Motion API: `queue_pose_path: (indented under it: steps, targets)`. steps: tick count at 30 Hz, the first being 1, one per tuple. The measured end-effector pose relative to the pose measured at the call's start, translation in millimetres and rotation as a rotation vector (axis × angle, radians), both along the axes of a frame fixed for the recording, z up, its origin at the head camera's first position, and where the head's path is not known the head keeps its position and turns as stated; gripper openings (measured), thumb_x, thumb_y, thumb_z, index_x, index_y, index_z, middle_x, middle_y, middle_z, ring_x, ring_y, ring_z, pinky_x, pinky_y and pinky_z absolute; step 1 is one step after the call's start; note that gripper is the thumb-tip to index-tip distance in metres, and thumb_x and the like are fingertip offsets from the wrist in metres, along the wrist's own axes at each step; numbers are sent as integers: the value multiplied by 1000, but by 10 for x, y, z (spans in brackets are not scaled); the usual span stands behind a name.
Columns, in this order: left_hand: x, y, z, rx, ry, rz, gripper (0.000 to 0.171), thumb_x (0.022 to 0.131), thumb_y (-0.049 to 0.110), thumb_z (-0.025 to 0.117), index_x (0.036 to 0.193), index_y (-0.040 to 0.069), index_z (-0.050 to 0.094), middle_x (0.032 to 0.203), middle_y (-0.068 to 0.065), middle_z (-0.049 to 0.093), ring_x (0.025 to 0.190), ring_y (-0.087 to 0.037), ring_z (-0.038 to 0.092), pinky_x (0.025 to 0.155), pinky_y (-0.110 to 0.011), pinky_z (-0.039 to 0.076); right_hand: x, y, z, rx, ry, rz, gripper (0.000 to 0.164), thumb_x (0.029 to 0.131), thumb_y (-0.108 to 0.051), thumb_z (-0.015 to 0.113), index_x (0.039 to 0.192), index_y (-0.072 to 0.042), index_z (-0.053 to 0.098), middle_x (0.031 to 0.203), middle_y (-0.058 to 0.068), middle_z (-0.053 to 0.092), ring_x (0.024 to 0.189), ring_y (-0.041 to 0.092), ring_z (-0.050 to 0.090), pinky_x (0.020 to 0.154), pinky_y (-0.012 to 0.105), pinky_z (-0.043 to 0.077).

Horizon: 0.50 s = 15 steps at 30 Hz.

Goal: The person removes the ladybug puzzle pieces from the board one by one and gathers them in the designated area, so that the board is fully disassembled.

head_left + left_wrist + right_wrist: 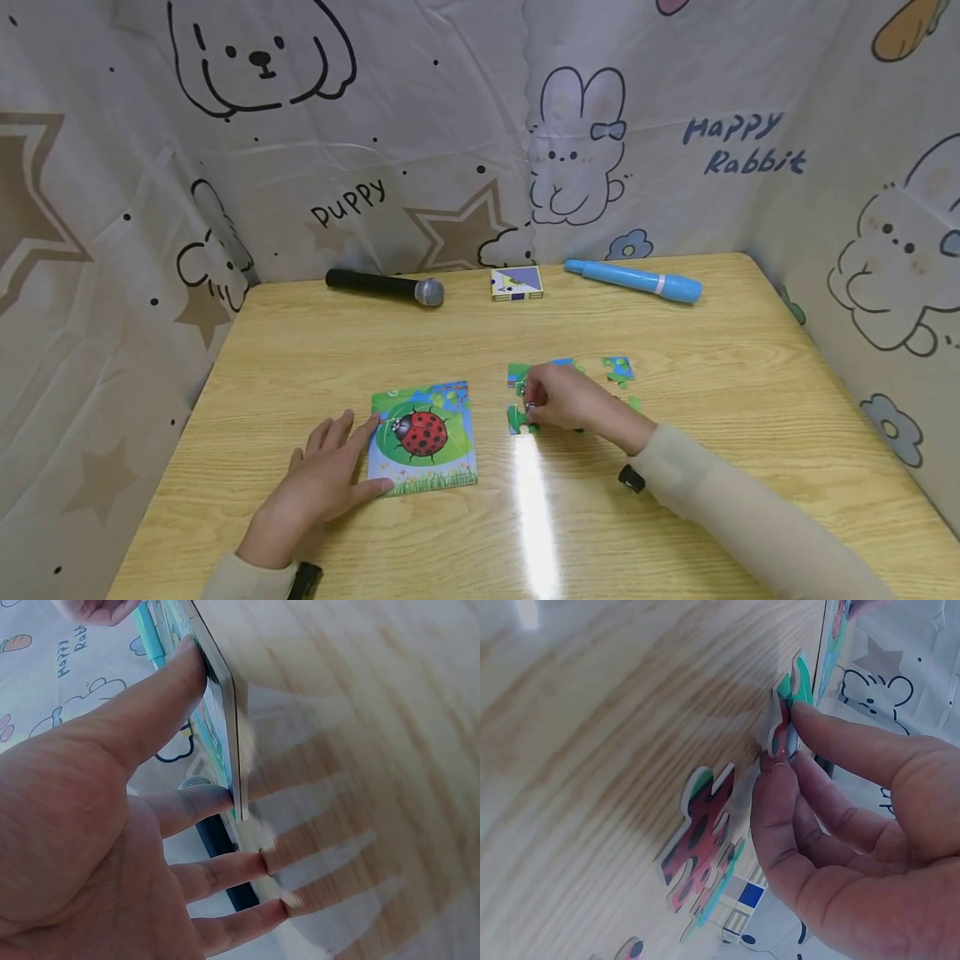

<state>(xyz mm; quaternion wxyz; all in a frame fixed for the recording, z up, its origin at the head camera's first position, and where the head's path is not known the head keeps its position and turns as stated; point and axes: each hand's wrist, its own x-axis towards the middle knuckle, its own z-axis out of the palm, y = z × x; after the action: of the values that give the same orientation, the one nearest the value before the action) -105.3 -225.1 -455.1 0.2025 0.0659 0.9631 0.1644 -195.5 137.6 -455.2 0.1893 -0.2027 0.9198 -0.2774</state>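
A square ladybug picture board (459,433) lies flat on the table. My left hand (318,479) rests at its left side, fingers spread, thumb on the lower left corner. In the left wrist view the thumb (169,697) lies along the board's edge (231,742), with the other fingertips down by the tabletop. To the right, my right hand (570,402) pinches a red and green jigsaw piece (781,731) low over the table. Other loose jigsaw pieces lie around that hand, among them a green one (514,419), a blue-green one (619,367) and a red spotted one (701,825).
Along the back of the wooden table (300,350) lie a black microphone (375,285), a small patterned box (516,283) and a blue stick with a white band (633,280). Printed cloth (450,125) hangs behind the table and on both sides.
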Motion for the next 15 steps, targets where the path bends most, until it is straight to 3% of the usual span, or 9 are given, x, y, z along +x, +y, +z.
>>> queue_pose_path:
  steps: [6, 15]
  targets:
    - [2, 0, 0, -2, 2, 1, 98, 90, 59, 76, 167, 21, 30, 172, -30, 19, 155, -62, 16, 110, -90, 18, 5, -38, -7, 78, 15, 33, 19, 87, -14, 87, 95, -10, 70, 87, 0, 67, 78, 13, 58, 70, 29, 51]
    - [4, -8, -13, -2, 12, -1, 98, 89, 61, 76, 167, 22, 30, 172, -30, 19, 155, -61, 16, 110, -90, 18, 11, -24, -21, 62, 52, 51, 17, 90, -19, 85, 96, -11, 72, 88, 0, 69, 79, 13, 59, 71, 30, 53]
